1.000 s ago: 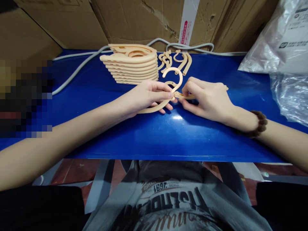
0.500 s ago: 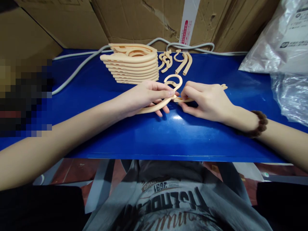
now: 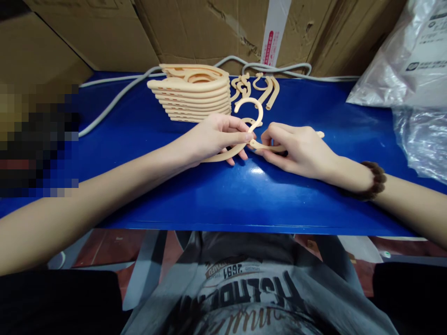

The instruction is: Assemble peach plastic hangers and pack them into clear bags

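Observation:
A peach plastic hanger (image 3: 223, 154) lies on the blue table (image 3: 226, 200) between both hands. My left hand (image 3: 216, 137) is closed around its left arm, thumb and fingers pinching at the neck. The hanger's hook (image 3: 252, 108) stands up above my left fingertips. My right hand (image 3: 296, 149) is closed on the hanger's right arm, whose tip (image 3: 319, 135) pokes out beyond the knuckles. A brown bead bracelet (image 3: 375, 179) circles my right wrist.
A stack of several matching hangers (image 3: 192, 93) sits behind my left hand. Loose hooks (image 3: 256, 88) lie to its right. A white cable (image 3: 115, 97) runs along the back. Cardboard boxes (image 3: 209, 28) form the rear wall; plastic bags (image 3: 412, 74) are at the right.
The hook tipped down toward the table half a second ago and now stands upright again. My right hand has shifted slightly left and nearer along the hanger arm.

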`<act>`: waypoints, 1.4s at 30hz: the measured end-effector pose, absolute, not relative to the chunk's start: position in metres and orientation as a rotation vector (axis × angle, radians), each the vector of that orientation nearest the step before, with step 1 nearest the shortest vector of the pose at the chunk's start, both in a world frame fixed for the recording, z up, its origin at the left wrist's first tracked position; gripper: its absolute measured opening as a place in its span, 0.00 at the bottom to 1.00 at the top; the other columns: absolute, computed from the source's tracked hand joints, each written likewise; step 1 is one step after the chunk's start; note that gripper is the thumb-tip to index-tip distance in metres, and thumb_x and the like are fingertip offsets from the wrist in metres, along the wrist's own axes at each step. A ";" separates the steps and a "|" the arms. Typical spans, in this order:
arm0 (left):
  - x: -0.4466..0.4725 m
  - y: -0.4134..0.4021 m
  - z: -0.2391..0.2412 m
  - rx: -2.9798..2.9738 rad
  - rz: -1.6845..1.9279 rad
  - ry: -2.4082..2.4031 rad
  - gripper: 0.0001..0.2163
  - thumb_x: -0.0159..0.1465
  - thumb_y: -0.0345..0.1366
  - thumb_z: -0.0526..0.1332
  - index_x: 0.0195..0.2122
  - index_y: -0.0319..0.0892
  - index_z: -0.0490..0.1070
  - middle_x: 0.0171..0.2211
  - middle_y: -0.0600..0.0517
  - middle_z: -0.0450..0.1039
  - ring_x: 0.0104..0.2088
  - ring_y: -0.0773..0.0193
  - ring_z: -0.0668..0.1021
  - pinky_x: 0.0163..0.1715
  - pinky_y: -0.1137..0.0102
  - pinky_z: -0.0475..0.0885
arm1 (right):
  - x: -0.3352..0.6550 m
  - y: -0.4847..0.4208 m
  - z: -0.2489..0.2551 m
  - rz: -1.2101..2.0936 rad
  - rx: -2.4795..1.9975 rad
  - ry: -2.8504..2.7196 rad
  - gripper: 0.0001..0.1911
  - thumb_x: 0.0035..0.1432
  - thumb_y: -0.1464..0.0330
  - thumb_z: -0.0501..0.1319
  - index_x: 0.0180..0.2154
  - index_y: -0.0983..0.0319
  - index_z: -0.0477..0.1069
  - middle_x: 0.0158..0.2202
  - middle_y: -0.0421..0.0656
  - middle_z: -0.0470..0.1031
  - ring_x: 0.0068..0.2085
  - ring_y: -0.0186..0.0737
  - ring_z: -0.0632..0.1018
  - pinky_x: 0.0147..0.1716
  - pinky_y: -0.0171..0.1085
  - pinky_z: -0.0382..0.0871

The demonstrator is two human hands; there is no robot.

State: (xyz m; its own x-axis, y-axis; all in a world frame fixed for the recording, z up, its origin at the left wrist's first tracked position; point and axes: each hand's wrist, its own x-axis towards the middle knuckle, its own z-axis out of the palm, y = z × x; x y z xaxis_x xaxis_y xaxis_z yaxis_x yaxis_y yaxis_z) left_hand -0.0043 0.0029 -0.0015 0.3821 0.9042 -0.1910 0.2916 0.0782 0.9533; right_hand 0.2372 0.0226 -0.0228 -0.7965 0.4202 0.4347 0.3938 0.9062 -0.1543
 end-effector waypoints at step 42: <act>-0.008 -0.004 -0.013 2.825 0.237 1.346 0.15 0.80 0.44 0.54 0.49 0.41 0.76 0.39 0.43 0.84 0.37 0.52 0.83 0.31 0.66 0.57 | 0.233 0.019 -0.020 0.273 -0.832 -2.538 0.12 0.69 0.59 0.63 0.35 0.58 0.67 0.30 0.39 0.75 0.29 0.36 0.71 0.32 0.38 0.55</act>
State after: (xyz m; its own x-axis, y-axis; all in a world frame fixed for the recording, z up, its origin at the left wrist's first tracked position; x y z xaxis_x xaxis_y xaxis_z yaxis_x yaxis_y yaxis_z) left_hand -0.0076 -0.0038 -0.0127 0.6206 0.7726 0.1342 0.7721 -0.6319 0.0680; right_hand 0.2333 0.0192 -0.0198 -0.7151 0.6009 0.3572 0.5113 0.7980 -0.3188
